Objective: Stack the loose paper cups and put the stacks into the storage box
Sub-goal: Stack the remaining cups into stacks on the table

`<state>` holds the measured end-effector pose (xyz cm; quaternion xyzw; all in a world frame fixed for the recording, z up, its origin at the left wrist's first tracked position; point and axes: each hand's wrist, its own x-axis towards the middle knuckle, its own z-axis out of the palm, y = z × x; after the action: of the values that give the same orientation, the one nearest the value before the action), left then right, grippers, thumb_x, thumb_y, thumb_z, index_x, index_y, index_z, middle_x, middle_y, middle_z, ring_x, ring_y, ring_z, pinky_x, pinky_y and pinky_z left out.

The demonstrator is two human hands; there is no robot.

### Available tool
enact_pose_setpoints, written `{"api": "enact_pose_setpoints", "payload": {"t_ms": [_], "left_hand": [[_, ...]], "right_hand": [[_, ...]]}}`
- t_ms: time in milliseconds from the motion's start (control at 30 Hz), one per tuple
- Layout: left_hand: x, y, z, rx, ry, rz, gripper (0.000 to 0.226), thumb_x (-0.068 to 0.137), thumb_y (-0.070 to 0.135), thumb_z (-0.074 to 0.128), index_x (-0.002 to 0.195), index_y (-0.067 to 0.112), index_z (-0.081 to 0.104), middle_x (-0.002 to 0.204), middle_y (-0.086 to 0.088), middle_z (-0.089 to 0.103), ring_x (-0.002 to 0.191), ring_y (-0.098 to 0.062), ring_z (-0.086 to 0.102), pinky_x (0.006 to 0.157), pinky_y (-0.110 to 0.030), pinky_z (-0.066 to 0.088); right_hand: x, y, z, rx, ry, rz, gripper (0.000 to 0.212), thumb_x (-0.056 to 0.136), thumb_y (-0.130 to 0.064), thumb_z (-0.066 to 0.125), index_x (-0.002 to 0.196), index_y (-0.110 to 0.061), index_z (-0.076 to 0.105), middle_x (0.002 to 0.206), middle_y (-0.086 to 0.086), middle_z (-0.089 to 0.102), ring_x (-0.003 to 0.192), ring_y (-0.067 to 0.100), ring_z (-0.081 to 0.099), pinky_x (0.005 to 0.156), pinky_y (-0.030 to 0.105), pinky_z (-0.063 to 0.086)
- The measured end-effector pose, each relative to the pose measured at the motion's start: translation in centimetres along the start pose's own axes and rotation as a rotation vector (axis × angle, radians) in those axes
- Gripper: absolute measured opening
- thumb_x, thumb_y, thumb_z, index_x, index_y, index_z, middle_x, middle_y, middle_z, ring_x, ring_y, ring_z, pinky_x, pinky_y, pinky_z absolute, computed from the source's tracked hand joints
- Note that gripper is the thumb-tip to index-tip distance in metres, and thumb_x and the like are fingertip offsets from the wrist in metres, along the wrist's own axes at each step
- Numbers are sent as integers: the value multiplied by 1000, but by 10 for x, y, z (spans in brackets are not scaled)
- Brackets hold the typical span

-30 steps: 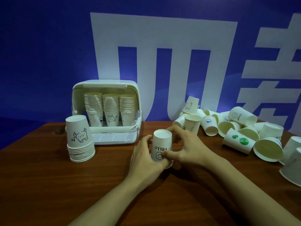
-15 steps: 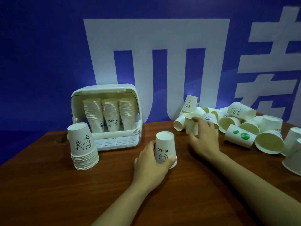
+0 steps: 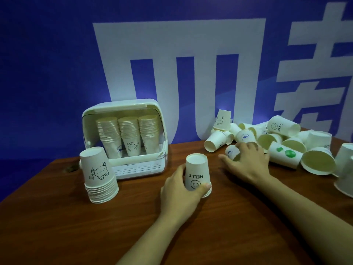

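Left hand [image 3: 179,190] gripping upturned cup [image 3: 196,174], right hand [image 3: 248,161] grasping loose cup [image 3: 232,152]

Staged demo booth, blue printed backdrop [image 3: 57,64], wooden table [image 3: 57,226]

One storage box [image 3: 162,119] holding three cup stacks [image 3: 128,137], two stacks outside [image 3: 99,176], two hands [image 3: 183,190].

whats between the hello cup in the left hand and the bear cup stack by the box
Nothing: in the head view only bare wooden table separates the HELLO cup from the bear cup stack.
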<state>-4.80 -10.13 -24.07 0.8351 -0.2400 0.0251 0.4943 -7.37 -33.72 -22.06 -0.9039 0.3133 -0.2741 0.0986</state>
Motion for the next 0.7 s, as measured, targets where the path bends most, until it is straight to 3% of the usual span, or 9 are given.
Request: {"api": "enact_pose_setpoints", "payload": {"t_ms": [100,233,333,433,533,633,700], "left_hand": [[-1,4,-2,25,-8,-11,83,70,65,81,143,44,46,139,18,60,130,-11,54,110,-47,47],[-7,15,-7,50,9,4,72,77,54,83,140,38,52,135,17,63,127,-12,55,111,-41,43],[-9,16,-8,64,11,2,68,77,56,81,136,39,53,133,17,64,125,-11,56,108,-40,42],[-5,12,-9,85,16,5,66,76,60,78,134,40,52,132,18,65,124,-10,57,107,-40,40],[-3,10,-9,80,19,11,67,76,62,78,134,41,52,130,19,65,122,-8,59,107,-40,40],[-1,10,-7,69,6,12,63,75,62,79,130,43,53,125,21,66,118,-7,61,107,-41,40],[-1,10,-7,67,6,13,65,75,60,80,131,42,52,126,20,66,119,-8,61,107,-40,39]], "right_hand": [[-4,-1,5,-72,-45,-22,72,86,-71,51,141,-25,48,142,10,53,129,33,47,106,50,36],[-7,-2,0,-180,-27,-1,69,91,-75,36,145,-35,48,143,13,52,131,39,45,106,52,34],[-4,-6,-11,-154,-72,7,67,90,-71,45,145,-32,50,132,15,59,120,36,54,99,48,45],[-7,-22,-35,368,-119,69,59,89,-48,67,140,-23,54,116,14,67,100,29,61,91,46,54],[-16,-38,-59,797,-38,83,50,85,-31,77,130,-22,56,117,6,68,102,22,66,92,42,53],[-36,-57,-72,1177,-51,40,56,84,-23,81,128,-17,47,113,3,73,100,15,73,91,36,55],[-50,-69,-70,1294,-87,-35,55,87,-19,78,129,-16,42,112,4,74,96,12,75,84,28,58]]}}
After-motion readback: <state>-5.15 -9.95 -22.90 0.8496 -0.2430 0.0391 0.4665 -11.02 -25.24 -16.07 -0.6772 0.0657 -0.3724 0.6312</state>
